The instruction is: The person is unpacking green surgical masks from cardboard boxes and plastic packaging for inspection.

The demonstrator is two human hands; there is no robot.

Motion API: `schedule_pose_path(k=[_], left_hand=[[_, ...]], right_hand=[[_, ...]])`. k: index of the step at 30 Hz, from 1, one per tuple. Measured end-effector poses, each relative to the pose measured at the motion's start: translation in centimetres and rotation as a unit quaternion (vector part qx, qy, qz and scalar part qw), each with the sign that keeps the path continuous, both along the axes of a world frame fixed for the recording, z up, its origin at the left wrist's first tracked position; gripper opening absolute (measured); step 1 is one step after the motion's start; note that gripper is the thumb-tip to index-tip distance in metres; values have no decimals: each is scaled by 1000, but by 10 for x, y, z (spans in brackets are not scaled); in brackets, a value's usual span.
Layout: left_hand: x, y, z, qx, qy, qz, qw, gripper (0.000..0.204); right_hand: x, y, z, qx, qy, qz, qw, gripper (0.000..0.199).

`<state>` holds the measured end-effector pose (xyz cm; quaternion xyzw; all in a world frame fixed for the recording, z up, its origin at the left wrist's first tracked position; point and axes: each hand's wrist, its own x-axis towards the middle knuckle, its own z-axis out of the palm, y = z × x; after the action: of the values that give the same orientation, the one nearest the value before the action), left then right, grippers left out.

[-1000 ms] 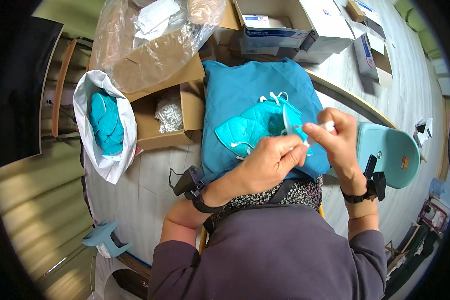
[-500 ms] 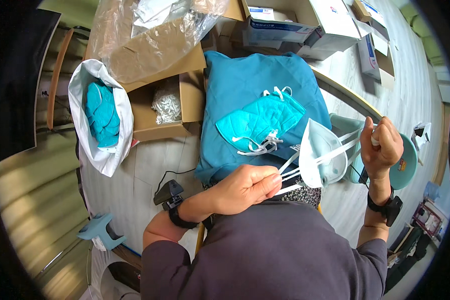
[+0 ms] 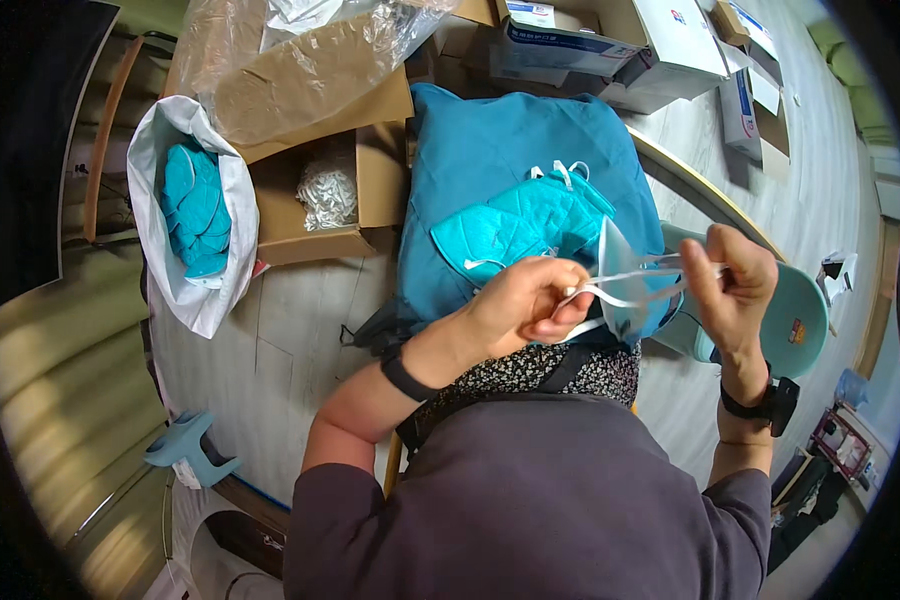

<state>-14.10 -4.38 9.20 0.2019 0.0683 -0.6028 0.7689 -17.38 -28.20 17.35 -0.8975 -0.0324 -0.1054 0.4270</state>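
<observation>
Between my two hands hangs a pale cup-shaped mask, seen nearly edge-on, with white elastic straps stretched across it. My left hand is closed in a pinch on a white strap, left of the mask. On the right, my right hand is raised with its fingers bent around the other end of the straps; this end is a little blurred. Just beyond the mask lies a pile of teal folded masks with white ear straps. The pile rests on a blue cloth in front of me, and my left hand partly covers its near edge.
At left stands a white bag holding teal masks. Beside it a cardboard box contains a heap of small white pieces. White boxes stand at the far side. A pale green bin is at my right.
My left hand has moved up and right, toward the mask. My right hand has come slightly left, its fingers loosening from a fist. The mask has turned more edge-on.
</observation>
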Motion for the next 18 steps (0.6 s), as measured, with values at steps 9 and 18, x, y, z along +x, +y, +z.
schedule_pose_path(k=[9,18], left_hand=[[-4,-9,-39,-16,67,109,992,45],[-5,93,-62,364,-206,248,874,25]], right_hand=[[-9,11,10,27,-65,54,996,36],[-14,50,-8,-73,-57,247,965,28]])
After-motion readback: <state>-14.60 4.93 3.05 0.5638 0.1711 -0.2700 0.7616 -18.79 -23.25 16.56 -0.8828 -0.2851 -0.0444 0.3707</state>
